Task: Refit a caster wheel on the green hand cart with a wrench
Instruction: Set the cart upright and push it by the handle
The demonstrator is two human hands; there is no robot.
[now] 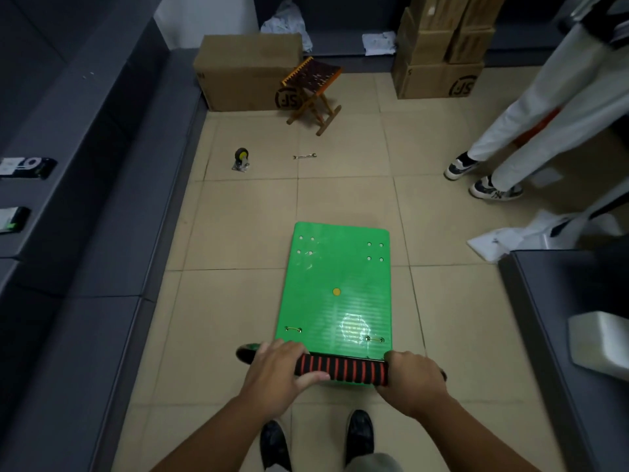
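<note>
— Where's the cart?
— The green cart (337, 284) sits flat on the tiled floor, its deck facing up, with four small holes near each far corner and a yellow dot mid-deck. Its handle (342, 367), wrapped in black and red stripes, crosses the near end.
— And the wheel?
— The wheel (241, 159), black with a yellow hub, rests on its metal plate beyond the cart's far left corner.
— The wrench?
— The wrench (305, 156), small and silver, lies flat to the wheel's right, apart from it.
</note>
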